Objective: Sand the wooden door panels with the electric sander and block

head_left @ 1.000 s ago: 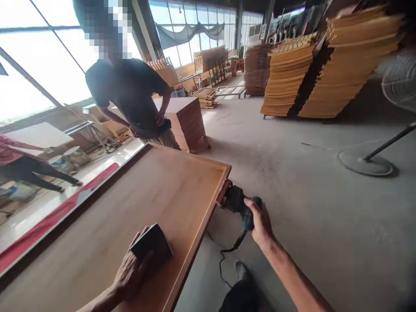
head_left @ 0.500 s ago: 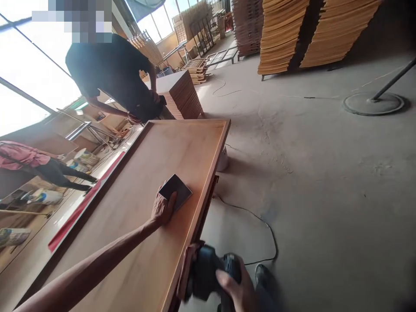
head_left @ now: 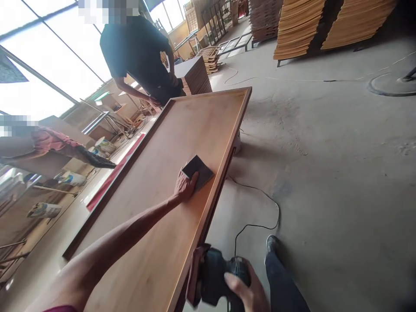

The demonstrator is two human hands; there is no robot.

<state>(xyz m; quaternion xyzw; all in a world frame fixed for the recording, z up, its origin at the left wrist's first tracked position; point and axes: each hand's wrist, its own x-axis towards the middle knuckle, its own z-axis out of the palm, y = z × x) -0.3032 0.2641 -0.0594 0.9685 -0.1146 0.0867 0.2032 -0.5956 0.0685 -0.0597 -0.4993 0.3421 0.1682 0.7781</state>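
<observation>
Gripping a dark power tool, the right hand curls around its body beside the near right edge of a rimmed wooden panel; whether they touch, I cannot tell. Farther up, the left hand pinches a dark sheet under its thumb, over the panel near its right rim. Past the panel's far end stands a person in a dark shirt; stacked curved slats rise beyond.

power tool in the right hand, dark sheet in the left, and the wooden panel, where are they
power tool (head_left: 212, 275): head view, dark body
dark sheet (head_left: 204, 172): head view, upper face, beside the thumb
wooden panel (head_left: 152, 164): head view, bare flat face
</observation>
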